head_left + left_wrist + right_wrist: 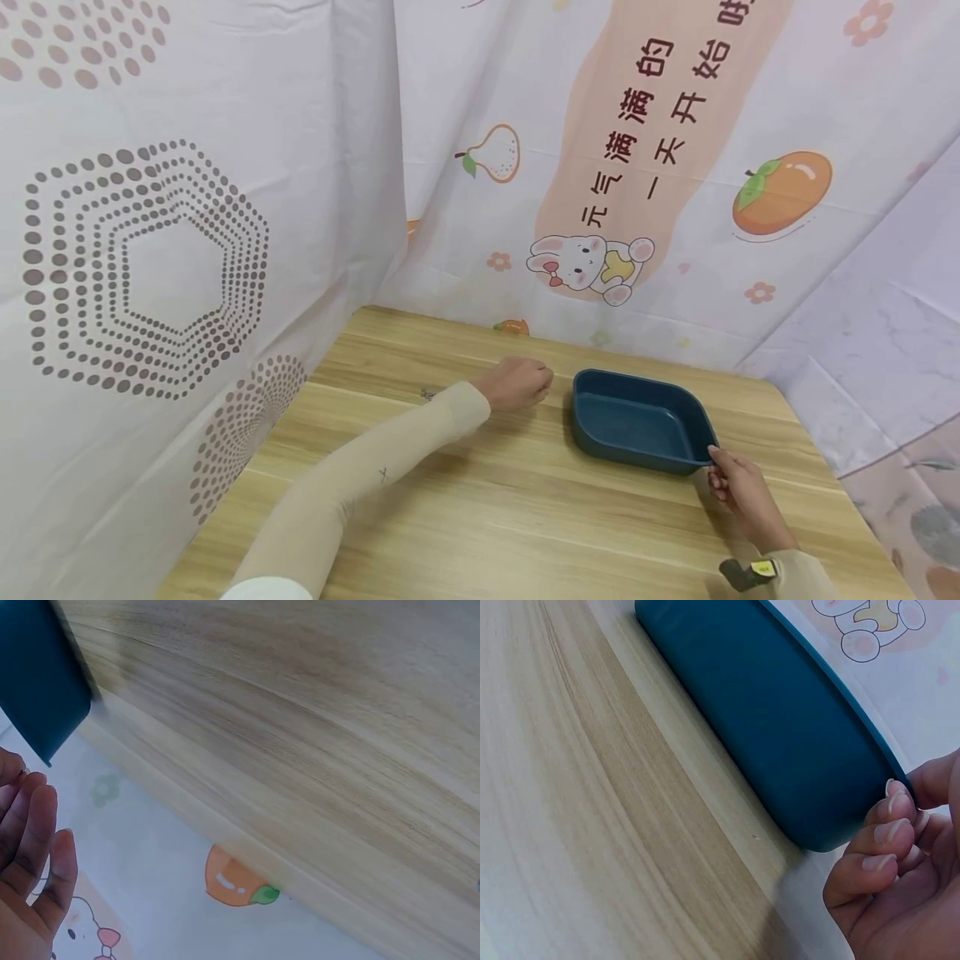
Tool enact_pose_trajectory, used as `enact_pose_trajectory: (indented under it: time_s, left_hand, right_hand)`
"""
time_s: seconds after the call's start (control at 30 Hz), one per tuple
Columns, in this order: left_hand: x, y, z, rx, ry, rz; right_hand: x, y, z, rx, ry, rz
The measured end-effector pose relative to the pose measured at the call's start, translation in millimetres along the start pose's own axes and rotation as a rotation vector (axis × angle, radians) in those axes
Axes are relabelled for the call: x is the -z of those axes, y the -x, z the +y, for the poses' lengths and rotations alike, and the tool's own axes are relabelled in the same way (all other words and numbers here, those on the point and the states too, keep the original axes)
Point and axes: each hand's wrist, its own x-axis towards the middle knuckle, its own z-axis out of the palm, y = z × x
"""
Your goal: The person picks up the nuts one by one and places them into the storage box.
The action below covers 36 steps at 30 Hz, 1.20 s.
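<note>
A dark blue storage box [637,425] with rounded corners and no lid sits toward the far right of the wooden table. My right hand [742,492] pinches its near right corner, thumb over the rim and curled fingers against the outer wall; the right wrist view shows this grip on the box [772,720] up close. Just left of the box, apart from it, my left hand [516,383] hovers over the table with loosely curled fingers. In the left wrist view the thumb and forefinger of the left hand [30,855] come together, with nothing visible held.
The wooden table [480,525] ends at a printed cloth backdrop [450,250] with fruit and a rabbit. Another cloth with dotted patterns [180,275] hangs along the left side. A small dark mark [427,394] shows on the tabletop beside the left sleeve.
</note>
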Motion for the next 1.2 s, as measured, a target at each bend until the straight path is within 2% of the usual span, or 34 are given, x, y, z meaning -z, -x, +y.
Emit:
enact_pose_trajectory:
  time_s: [0.33, 0.7, 0.83, 1.2]
  left_hand:
    - [-1.3, -8.6, 7.7, -0.007, -0.001, -0.008]
    - [-7.4, -18.4, 14.1, -0.060, 0.021, 0.040]
    - [-8.4, -20.6, 15.2, -0.062, 0.030, 0.057]
    - [-2.9, -29.8, 29.1, -0.077, -0.003, -0.001]
  right_hand:
    - [-0.6, 0.5, -0.3, 0.014, -0.012, 0.001]
    - [-2.7, 2.3, 0.5, 0.046, -0.032, -0.003]
    - [-3.2, 1.9, -0.7, 0.050, -0.033, -0.007]
    - [-3.6, 2.3, -1.6, 0.036, -0.037, -0.008]
